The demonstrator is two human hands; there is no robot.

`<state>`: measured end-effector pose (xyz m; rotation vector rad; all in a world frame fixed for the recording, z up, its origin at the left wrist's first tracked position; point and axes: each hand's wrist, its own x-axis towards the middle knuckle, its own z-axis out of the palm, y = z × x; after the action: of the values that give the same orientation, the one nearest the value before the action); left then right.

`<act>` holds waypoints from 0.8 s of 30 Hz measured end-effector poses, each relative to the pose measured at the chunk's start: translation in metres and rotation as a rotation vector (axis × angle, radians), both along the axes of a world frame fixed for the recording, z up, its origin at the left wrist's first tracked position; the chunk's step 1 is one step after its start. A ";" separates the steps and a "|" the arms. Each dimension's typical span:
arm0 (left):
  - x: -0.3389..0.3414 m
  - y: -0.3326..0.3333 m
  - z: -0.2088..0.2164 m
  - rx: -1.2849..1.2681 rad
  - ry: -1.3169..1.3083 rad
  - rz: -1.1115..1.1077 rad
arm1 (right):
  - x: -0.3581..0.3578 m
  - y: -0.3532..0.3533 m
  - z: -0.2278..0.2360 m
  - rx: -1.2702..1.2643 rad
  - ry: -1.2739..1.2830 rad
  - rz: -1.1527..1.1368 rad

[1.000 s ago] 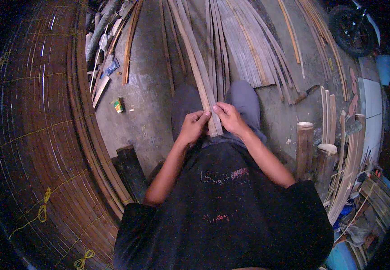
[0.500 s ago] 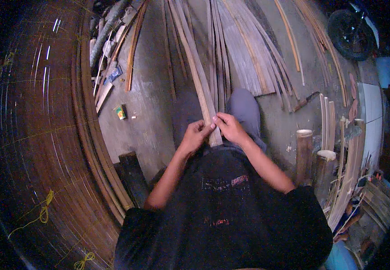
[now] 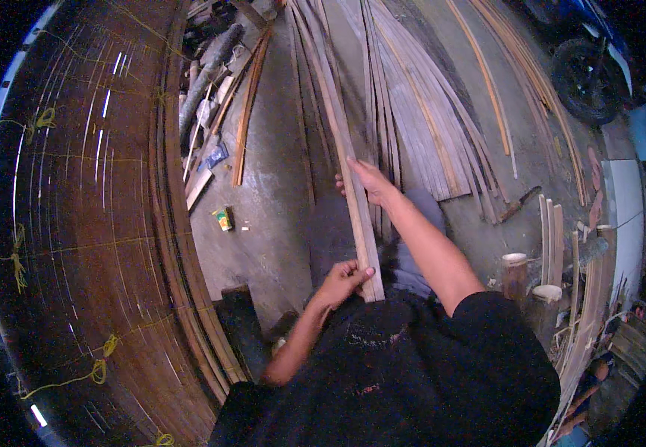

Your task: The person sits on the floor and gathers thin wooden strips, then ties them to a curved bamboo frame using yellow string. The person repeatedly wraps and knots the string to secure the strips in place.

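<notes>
We see one long, flat, pale-brown wood-like strip running lengthwise over the grey-trousered legs, its nr end approx. at the black shirt. L hand pinches it nr that end, thumb on top; R hand grips farther up, fingertips showing at its L edge. Beyond, to R, we note grey-brown slats fanned on the grey flr.

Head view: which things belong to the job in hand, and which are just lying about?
Job in hand:
- long wooden strip, held by left hand and right hand
- fanned grey slats ahead: probably related, untouched

Apparently lying about:
- small yellow-green box
- blue packet
- black-tyred wheel, upper right
</notes>
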<state>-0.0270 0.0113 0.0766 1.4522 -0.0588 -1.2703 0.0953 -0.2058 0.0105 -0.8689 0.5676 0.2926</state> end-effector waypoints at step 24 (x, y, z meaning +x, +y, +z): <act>-0.003 -0.003 -0.023 -0.039 -0.159 0.007 | 0.027 0.008 -0.095 -1.023 -0.095 -0.218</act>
<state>-0.0300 0.0085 0.0537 1.5157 -0.1836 -1.1404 0.1228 -0.1980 -0.0845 -1.7748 0.7191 -0.2805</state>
